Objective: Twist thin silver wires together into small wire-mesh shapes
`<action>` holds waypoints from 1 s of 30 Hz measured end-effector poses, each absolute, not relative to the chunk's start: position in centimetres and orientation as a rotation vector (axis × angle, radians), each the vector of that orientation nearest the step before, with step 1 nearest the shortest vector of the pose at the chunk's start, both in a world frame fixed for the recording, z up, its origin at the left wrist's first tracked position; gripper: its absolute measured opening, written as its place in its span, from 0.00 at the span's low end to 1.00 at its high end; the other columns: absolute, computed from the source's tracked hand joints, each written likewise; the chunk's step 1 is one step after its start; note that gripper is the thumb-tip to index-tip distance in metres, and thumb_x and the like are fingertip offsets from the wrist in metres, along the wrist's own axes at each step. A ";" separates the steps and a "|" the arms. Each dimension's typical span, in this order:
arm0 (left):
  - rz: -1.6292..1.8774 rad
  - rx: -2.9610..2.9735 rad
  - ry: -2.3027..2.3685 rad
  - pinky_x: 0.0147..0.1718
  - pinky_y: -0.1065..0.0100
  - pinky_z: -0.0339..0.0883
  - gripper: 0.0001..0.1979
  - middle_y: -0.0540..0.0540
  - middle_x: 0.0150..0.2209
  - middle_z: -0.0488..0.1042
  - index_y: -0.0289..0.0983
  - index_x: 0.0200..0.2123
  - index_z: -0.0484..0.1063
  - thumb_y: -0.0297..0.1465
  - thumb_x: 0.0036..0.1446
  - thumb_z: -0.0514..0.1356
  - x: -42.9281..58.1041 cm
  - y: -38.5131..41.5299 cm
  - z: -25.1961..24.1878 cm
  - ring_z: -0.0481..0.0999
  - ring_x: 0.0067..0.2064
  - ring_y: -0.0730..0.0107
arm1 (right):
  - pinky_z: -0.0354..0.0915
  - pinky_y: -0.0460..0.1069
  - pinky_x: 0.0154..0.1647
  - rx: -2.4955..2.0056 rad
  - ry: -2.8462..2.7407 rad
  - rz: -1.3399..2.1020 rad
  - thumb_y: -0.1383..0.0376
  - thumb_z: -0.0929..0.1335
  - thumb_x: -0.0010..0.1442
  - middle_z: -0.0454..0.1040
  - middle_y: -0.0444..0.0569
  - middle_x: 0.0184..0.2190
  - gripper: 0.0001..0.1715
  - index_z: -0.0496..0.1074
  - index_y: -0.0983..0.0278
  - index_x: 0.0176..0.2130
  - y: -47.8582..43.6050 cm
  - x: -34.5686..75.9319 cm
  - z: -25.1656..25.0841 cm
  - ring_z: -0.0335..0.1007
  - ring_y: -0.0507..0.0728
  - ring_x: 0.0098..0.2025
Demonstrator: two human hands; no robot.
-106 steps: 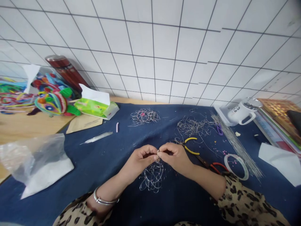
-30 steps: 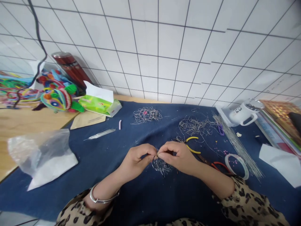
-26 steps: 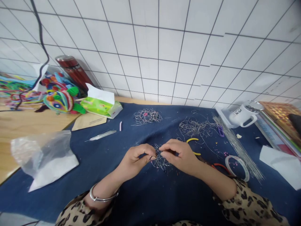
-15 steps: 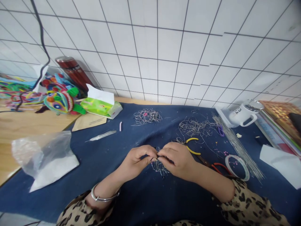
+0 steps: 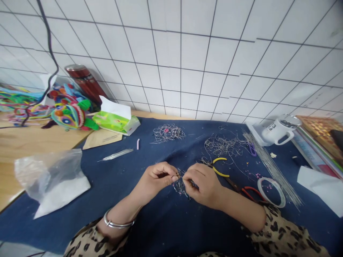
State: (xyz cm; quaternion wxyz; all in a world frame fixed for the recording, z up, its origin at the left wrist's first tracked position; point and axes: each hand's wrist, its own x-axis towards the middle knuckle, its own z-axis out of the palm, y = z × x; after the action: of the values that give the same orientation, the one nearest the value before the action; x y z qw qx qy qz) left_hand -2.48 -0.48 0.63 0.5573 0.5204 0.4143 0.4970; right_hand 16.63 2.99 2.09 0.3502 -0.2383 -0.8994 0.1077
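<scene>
My left hand [image 5: 158, 178] is pinched closed at the centre, a thin dark piece, perhaps wire, between thumb and forefinger. Just to its right, my right hand [image 5: 202, 184] is also closed in a pinch; whatever its fingertips grip is too small to make out. A narrow gap separates the fingertips. Below and between them a small tangle of wire [image 5: 180, 187] lies on the dark blue cloth [image 5: 112, 185], partly hidden by my right hand. Yellow-handled pliers [image 5: 221, 173] rest right behind my right hand. Two larger wire tangles, one silver [image 5: 168, 132] and one grey [image 5: 223, 145], lie farther back.
On the right are red-handled pliers [image 5: 252, 192], a clear ring-shaped roll [image 5: 281, 196], long straight wires [image 5: 273, 167] and a white mug [image 5: 277, 131]. To the left are a plastic bag [image 5: 61, 178], a green tissue pack [image 5: 112, 122] and a red flask [image 5: 85, 82].
My hands have moved slightly apart, leaving a gap between the fingertips. The fingers of my right hand are curled in more. The whole view has shifted a little.
</scene>
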 end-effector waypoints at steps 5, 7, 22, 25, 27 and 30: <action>1.098 1.522 1.053 0.35 0.67 0.67 0.02 0.45 0.30 0.75 0.34 0.28 0.72 0.25 0.53 0.61 -2.2 -0.7 1.0 0.74 0.33 0.70 | 0.62 0.50 0.38 -0.636 -2.365 0.306 0.68 0.64 0.57 0.73 0.50 0.33 0.07 0.69 0.66 0.38 3.4 16.9 2.1 0.67 0.54 0.36; 1.081 1.603 1.068 0.35 0.67 0.67 0.03 0.45 0.30 0.75 0.34 0.28 0.72 0.25 0.54 0.60 -2.1 -0.7 1.0 0.74 0.33 0.69 | 0.62 0.50 0.38 -0.614 -2.394 0.295 0.68 0.64 0.58 0.73 0.49 0.33 0.06 0.69 0.66 0.37 3.4 16.9 1.9 0.67 0.54 0.36; 1.106 1.123 0.968 0.32 0.70 0.66 0.05 0.48 0.30 0.74 0.34 0.26 0.69 0.24 0.48 0.64 -1.9 -0.7 0.5 0.72 0.32 0.73 | 0.60 0.47 0.29 -0.562 -2.368 0.095 0.72 0.62 0.55 0.67 0.46 0.23 0.09 0.64 0.65 0.24 2.9 16.3 1.8 0.61 0.52 0.27; 1.128 1.112 0.969 0.32 0.71 0.65 0.06 0.50 0.30 0.72 0.34 0.25 0.68 0.22 0.48 0.64 -1.8 -0.7 0.5 0.70 0.32 0.75 | 0.59 0.48 0.29 -0.507 -2.400 0.079 0.72 0.61 0.56 0.67 0.46 0.23 0.09 0.64 0.64 0.25 3.1 16.4 1.5 0.60 0.52 0.27; 1.152 1.201 0.991 0.33 0.71 0.64 0.07 0.50 0.30 0.71 0.35 0.25 0.67 0.20 0.48 0.62 -1.8 -0.7 0.6 0.70 0.32 0.75 | 0.59 0.48 0.30 -0.459 -2.429 0.088 0.72 0.61 0.56 0.67 0.46 0.24 0.08 0.65 0.64 0.27 3.2 16.5 1.3 0.61 0.52 0.28; 1.180 1.390 1.021 0.35 0.69 0.64 0.09 0.50 0.30 0.70 0.35 0.25 0.66 0.16 0.47 0.59 -1.8 -0.6 0.8 0.70 0.33 0.73 | 0.61 0.50 0.33 -0.466 -2.396 0.149 0.72 0.62 0.56 0.69 0.48 0.28 0.05 0.66 0.65 0.30 3.3 16.6 1.3 0.62 0.53 0.31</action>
State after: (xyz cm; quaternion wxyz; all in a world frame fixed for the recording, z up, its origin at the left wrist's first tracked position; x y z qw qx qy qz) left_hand -1.83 -0.64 0.81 0.5020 0.5753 0.4226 0.4883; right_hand 16.57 3.28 1.33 0.3413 -0.1791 -0.9209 0.0575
